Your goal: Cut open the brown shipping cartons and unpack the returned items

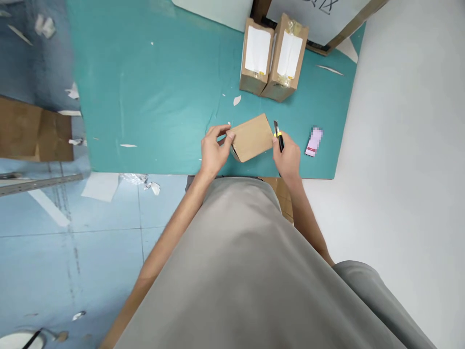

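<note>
Box (252, 138) over table (152, 97), near front edge. Left hand (216, 152) pinching box's left end. Right hand (289, 157), right of box, fingers closed round knife (280, 140). Phone (313, 141) farther right of box.

A plain white wall (407, 169) fills the frame's right side; a green counter (156, 97) spans upper centre; pale-blue tiled floor (109, 266) lies lower left.

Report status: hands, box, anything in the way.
Left hand holding small brown cardboard box. Right hand gripping black-and-yellow utility knife. Nothing visibly blocking box.
</note>
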### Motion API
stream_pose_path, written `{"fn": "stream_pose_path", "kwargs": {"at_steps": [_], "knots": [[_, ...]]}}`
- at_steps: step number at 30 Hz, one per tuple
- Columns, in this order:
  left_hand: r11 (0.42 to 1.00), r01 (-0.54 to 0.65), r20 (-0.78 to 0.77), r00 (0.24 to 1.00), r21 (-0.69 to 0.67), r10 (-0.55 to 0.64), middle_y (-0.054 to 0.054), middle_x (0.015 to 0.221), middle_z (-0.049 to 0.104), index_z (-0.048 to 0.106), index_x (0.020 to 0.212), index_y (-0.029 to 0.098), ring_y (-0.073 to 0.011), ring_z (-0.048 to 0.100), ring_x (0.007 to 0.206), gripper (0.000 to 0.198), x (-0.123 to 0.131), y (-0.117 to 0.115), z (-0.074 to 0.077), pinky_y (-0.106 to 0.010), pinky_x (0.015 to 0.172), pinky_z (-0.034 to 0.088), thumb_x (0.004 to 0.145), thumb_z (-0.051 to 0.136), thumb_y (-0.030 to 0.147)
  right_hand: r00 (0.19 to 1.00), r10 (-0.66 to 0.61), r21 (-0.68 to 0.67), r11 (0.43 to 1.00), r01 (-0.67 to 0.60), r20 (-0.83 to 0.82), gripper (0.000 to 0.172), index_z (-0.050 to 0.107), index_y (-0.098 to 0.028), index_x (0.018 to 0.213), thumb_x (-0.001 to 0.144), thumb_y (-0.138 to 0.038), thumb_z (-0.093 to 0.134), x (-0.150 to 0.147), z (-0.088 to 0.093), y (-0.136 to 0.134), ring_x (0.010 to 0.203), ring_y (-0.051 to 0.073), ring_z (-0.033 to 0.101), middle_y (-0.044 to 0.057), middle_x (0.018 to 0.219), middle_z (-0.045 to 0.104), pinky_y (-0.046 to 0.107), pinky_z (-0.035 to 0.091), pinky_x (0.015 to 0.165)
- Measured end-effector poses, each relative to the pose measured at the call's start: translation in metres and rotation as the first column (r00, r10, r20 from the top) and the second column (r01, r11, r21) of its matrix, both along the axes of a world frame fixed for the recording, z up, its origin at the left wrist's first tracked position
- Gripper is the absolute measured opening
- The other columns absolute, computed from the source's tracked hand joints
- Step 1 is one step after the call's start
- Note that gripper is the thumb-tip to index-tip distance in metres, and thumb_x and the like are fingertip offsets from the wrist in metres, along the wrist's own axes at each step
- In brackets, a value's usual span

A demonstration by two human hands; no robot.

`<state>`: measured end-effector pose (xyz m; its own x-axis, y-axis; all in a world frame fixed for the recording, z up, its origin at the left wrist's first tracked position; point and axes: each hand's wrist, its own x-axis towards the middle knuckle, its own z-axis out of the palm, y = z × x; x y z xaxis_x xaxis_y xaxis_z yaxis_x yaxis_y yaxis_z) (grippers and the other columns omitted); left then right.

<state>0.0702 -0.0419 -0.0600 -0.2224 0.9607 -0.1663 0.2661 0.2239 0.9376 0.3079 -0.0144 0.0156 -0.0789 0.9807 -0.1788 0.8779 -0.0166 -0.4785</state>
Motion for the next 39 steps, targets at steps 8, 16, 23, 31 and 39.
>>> {"fn": "stream_pose_path", "kwargs": {"at_steps": [8,16,23,31,39], "knots": [[0.947,0.310,-0.244,0.928,0.088,-0.281,-0.014,0.173,0.056,0.070,0.149,0.032,-0.0430,0.035,0.173,0.053,0.026,0.011,0.019,-0.072,0.143,0.019,0.106,0.067,0.063,0.981,-0.195,-0.085,0.977,0.195,0.006,0.045,0.071,-0.018,0.146,0.118,-0.036,0.041,-0.007,-0.015,-0.028,0.122,0.027,0.077,0.017,0.131,0.079,0.036,0.057,0.105],[0.884,0.457,-0.246,0.872,0.100,-0.423,-0.006,0.168,0.065,0.075,0.140,0.036,-0.0381,0.040,0.172,0.038,0.049,0.022,0.018,-0.073,0.145,0.005,0.112,0.059,0.055,0.988,-0.147,-0.269,0.955,0.127,-0.055,0.053,0.064,-0.020,0.163,0.116,-0.035,0.044,-0.009,-0.001,-0.035,0.120,0.027,0.081,0.013,0.142,0.082,0.038,0.060,0.106],[0.885,0.460,-0.245,0.868,0.072,-0.432,-0.006,0.169,0.063,0.077,0.136,0.036,-0.0392,0.041,0.171,0.034,0.045,0.020,0.019,-0.074,0.145,0.006,0.112,0.059,0.053,0.992,-0.116,-0.273,0.954,0.127,0.054,0.056,0.057,-0.023,0.171,0.117,-0.029,0.044,-0.023,0.004,-0.024,0.137,0.030,0.076,0.014,0.160,0.072,0.043,0.059,0.115],[0.885,0.460,-0.257,0.866,0.073,-0.429,-0.005,0.170,0.063,0.074,0.141,0.039,-0.0374,0.041,0.171,0.034,0.045,0.016,0.016,-0.074,0.145,0.006,0.112,0.059,0.049,0.983,-0.059,-0.415,0.901,0.128,0.174,0.058,0.049,-0.018,0.177,0.120,-0.030,0.040,-0.032,0.027,-0.015,0.120,0.035,0.082,0.016,0.135,0.085,0.046,0.061,0.106],[0.862,0.502,-0.425,0.798,0.075,-0.427,-0.011,0.172,0.061,0.073,0.142,0.031,-0.0356,0.040,0.172,0.036,0.043,0.012,0.005,-0.073,0.145,0.010,0.117,0.053,0.047,0.957,0.018,-0.539,0.829,0.147,0.290,0.060,0.040,-0.015,0.179,0.121,-0.030,0.037,-0.045,0.048,-0.012,0.122,0.034,0.082,0.020,0.130,0.084,0.042,0.060,0.105]]}}
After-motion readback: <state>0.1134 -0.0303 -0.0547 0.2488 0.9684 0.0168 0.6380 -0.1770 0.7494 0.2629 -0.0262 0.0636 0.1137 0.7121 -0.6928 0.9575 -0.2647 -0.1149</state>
